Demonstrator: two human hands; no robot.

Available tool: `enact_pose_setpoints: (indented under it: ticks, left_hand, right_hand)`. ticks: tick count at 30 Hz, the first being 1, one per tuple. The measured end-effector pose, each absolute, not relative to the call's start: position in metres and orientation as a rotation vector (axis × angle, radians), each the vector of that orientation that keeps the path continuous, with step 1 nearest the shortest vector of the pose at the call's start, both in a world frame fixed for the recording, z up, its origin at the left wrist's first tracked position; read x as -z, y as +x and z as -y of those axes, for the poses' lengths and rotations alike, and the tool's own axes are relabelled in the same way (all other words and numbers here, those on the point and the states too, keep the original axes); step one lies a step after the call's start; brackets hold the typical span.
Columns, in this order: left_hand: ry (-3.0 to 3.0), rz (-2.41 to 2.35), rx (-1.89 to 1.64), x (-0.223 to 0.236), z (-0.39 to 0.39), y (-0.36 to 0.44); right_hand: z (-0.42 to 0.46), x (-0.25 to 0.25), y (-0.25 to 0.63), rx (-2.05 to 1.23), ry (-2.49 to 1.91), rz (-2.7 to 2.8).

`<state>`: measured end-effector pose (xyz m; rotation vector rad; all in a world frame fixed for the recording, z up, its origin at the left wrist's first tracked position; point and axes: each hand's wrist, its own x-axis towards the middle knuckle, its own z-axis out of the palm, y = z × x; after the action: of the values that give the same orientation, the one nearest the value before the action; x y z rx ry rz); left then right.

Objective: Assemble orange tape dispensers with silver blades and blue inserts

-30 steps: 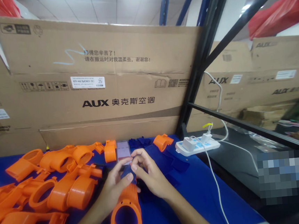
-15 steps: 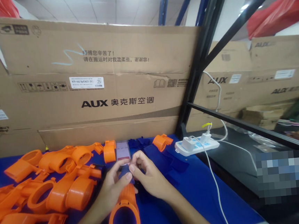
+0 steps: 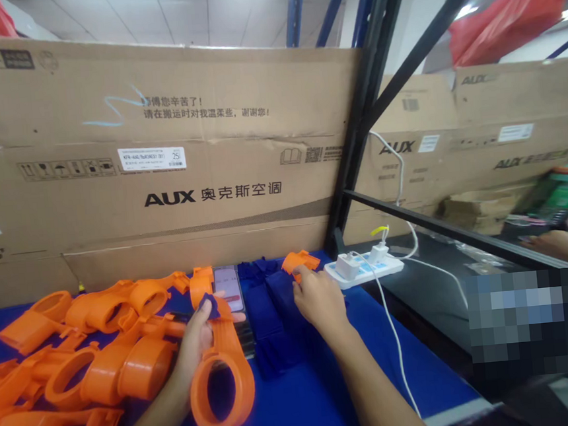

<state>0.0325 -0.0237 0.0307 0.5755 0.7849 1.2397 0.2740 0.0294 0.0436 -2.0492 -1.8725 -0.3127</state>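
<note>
My left hand (image 3: 201, 339) is closed around an orange plastic part (image 3: 247, 392) with a large ring at its near end. A small dark blue piece (image 3: 211, 305) lies under my left thumb at the part's far end. My right hand (image 3: 320, 300) is stretched toward the back of the table, its bent fingers on a small orange ring-shaped part (image 3: 299, 260); the fingertips are partly hidden. Between the hands lie dark blue strips (image 3: 267, 307). A phone (image 3: 227, 281) with a lit screen lies just beyond my left hand.
Several orange plastic parts (image 3: 146, 371) are heaped on the blue table (image 3: 301, 410) at the left. A white power strip (image 3: 363, 269) with cables stands right of my right hand. Behind are a cardboard panel (image 3: 209, 153) and a black rack post (image 3: 355, 120). Another person's hand (image 3: 555, 245) shows far right.
My right hand has left the blue piece at the orange part and moved right and away to the small orange part. My left hand has kept its part and shifted slightly left.
</note>
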Motion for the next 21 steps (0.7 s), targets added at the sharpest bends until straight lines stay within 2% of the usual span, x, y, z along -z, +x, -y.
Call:
enact_pose_setpoints:
  ticks: [5,13,21]
  left_hand:
    - [0.592,-0.697,-1.249,-0.031,0.031,0.033]
    - [0.561,-0.515,-1.110,-0.020,0.028,0.034]
    - [0.586,-0.614,-1.347,-0.005,0.021,0.034]
  right_hand:
    - [-0.033,-0.047,0.276,0.232,-1.882,1.789]
    - [-0.024,-0.035,0.244,-0.531,-1.115,1.661]
    - [-0.001,-0.049,0.221,-0.815,-0.891,1.765]
